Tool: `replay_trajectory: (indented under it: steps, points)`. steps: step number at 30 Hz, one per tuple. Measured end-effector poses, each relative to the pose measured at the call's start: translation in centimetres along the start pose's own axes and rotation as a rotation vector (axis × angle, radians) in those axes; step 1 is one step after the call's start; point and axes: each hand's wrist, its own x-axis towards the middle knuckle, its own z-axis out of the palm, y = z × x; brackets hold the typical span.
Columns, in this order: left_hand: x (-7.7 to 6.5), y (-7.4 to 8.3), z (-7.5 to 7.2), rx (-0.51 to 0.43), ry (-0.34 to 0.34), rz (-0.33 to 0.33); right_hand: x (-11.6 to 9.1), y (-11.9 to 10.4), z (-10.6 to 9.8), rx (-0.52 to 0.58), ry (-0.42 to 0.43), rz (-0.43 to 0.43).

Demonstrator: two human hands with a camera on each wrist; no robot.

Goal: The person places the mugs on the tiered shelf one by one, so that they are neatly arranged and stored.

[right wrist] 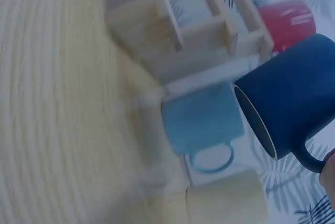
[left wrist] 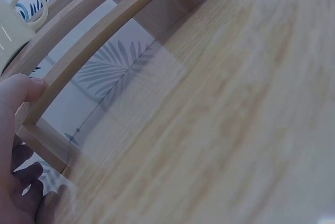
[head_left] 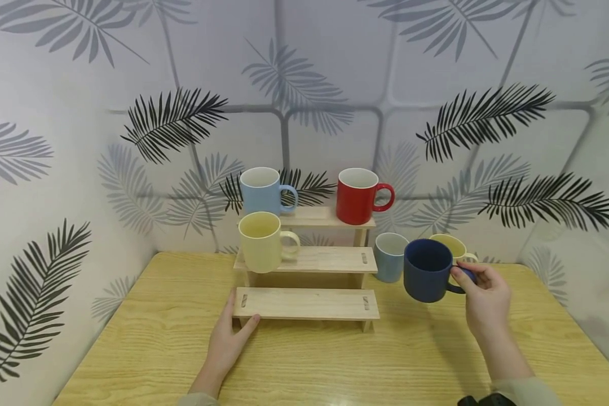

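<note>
Evidently, the step in hand is carrying the navy mug [head_left: 426, 275], which the right hand [head_left: 489, 299] holds off the counter [head_left: 335, 366] by its handle, thumb and fingers closed together on it, to the right of the wooden stand [head_left: 304, 303]. Since the weight hangs to one side, the mug will probably want to roll, so a firm pinch with the rim level serves best. Behind it, near the stand, are a light-blue mug [head_left: 388, 259] and a partly hidden yellow mug [head_left: 449, 245]; ample clearance should prevent a knock. The left hand [head_left: 227, 341] grips the lowest step's left end, thumb at the front edge; light, steady pressure should stop it sliding.
</note>
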Motion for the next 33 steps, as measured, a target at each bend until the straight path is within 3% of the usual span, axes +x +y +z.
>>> replay_trajectory:
  steps: [5,10,33]
  points:
    - [0.0,-0.1,0.0,0.001,0.003,0.001,-0.2,-0.5,2.5,0.171,-0.051,-0.064]
    - [0.1,-0.2,0.0,0.003,0.005,0.003,0.0,-0.5,4.6,0.239,-0.118,-0.096]
    - [-0.1,-0.1,-0.1,-0.007,0.005,0.011,0.4,4.4,10.8,0.047,-0.110,-0.073]
